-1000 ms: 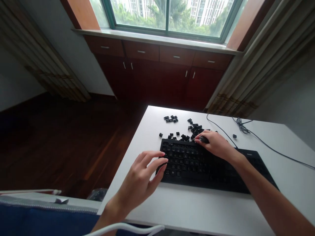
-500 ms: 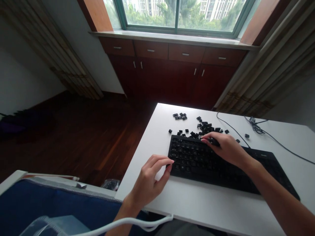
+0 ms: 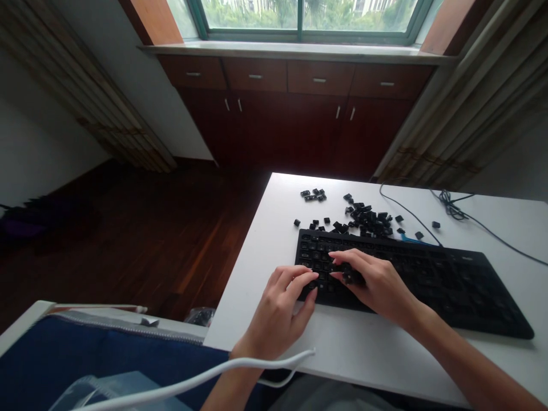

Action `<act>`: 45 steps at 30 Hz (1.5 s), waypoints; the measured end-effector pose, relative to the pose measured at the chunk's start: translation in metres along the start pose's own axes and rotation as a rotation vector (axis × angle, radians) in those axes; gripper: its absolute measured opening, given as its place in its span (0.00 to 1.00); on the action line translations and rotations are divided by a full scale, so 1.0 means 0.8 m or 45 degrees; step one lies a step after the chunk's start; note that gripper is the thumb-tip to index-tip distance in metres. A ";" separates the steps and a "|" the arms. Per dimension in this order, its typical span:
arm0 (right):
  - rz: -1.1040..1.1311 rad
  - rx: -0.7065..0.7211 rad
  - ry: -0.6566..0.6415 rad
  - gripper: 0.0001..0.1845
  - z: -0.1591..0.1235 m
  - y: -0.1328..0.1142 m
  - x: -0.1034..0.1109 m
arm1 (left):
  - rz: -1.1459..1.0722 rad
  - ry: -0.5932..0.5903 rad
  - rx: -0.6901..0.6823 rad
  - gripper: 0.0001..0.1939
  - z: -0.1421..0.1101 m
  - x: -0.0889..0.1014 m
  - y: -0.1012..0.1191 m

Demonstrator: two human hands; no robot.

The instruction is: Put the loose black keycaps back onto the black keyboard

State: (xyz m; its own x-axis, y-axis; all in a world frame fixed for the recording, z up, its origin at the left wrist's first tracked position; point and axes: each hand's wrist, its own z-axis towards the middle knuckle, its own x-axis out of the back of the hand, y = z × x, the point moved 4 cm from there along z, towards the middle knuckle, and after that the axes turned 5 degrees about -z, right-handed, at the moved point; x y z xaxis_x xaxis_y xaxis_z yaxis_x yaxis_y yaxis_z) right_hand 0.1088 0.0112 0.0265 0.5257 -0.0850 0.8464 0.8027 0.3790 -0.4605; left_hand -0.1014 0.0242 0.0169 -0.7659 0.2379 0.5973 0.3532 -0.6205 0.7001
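A black keyboard (image 3: 428,319) lies across the white table, many of its keys bared. At its lower left corner is my left hand (image 3: 278,311), index finger and thumb a little apart around a corner key, holding nothing I can see. My right hand (image 3: 379,282) hovers over the left part of the keyboard, close to my left fingertips. Its index finger and thumb tips stand apart, while a dark shape shows inside the curled fingers; what it is stays unclear. Behind the keyboard lies a heap of loose black keycaps (image 3: 368,220).
A smaller group of keycaps (image 3: 314,194) sits near the far left of the white table (image 3: 248,285). A blue strip (image 3: 413,240) pokes out behind the keyboard. Cable (image 3: 454,208) runs across the right side. A white curved bar (image 3: 205,377) crosses below my left forearm.
My right hand has come from the keycap heap down and left over the keyboard. My left hand has shifted slightly right. The blue strip is now uncovered.
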 end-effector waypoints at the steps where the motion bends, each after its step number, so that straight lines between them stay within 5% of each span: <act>1: -0.009 0.006 -0.007 0.20 -0.001 0.000 -0.002 | 0.011 -0.007 0.002 0.17 0.000 0.000 0.000; 6: -0.039 0.061 -0.006 0.19 -0.002 -0.004 -0.008 | 0.042 -0.037 -0.009 0.16 -0.003 0.000 0.000; 11: 0.074 0.130 0.166 0.16 0.000 -0.017 -0.003 | -0.089 0.026 0.052 0.15 0.002 0.000 0.001; 17: 0.100 0.185 0.196 0.22 -0.003 -0.027 -0.003 | -0.180 0.034 0.127 0.12 0.008 -0.008 0.004; 25: 0.048 0.190 0.253 0.10 -0.010 -0.021 -0.009 | -0.219 -0.094 0.027 0.20 0.001 -0.009 0.010; 32: 0.082 0.235 0.249 0.08 -0.008 -0.026 -0.010 | -0.193 -0.129 0.030 0.18 0.001 -0.011 0.012; 39: -0.034 0.381 0.081 0.20 -0.014 -0.029 -0.006 | -0.206 -0.147 0.050 0.16 -0.002 -0.008 0.011; 45: -0.098 0.220 0.196 0.05 -0.010 -0.016 -0.003 | -0.149 -0.091 0.075 0.18 -0.001 -0.007 0.010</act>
State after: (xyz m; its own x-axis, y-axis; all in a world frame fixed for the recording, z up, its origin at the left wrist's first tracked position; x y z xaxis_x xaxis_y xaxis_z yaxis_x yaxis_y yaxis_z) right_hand 0.0997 -0.0008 0.0283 0.5124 -0.2541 0.8203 0.7887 0.5172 -0.3325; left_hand -0.0951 0.0175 0.0189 -0.7641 0.3602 0.5352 0.2962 -0.5412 0.7870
